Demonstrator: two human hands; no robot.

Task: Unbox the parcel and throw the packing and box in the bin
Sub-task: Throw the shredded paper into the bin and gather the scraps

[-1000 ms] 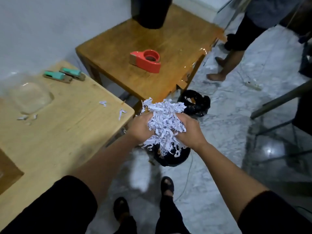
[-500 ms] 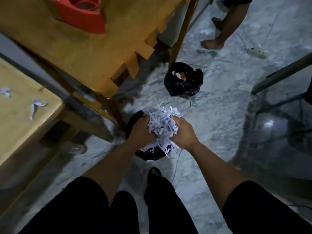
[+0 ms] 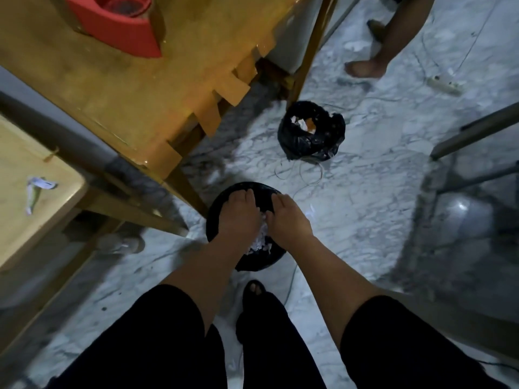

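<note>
On the marble floor, beside a table leg, stands a black bag-lined bin [image 3: 259, 262]. Both my hands are down inside its mouth. My left hand [image 3: 241, 216] and my right hand [image 3: 288, 219] lie side by side with fingers stretched forward, pressing on the white shredded paper packing [image 3: 259, 242]. Only a small patch of the paper shows between and below my wrists; the rest is hidden under my hands. No box is in view.
A second black bin bag [image 3: 311, 138] with scraps sits further out on the floor. A wooden table [image 3: 112, 88] with a red tape dispenser [image 3: 123, 26] overhangs at left, and a paler table [image 3: 25, 209] holds paper scraps. Another person's foot [image 3: 365, 68], a power strip [image 3: 443, 86] and a metal frame [image 3: 477, 127] are to the right.
My hands have gone down from above the bin into its mouth, taking the shredded paper bundle with them. My fingers now lie flatter over the paper, and most of it is out of sight.
</note>
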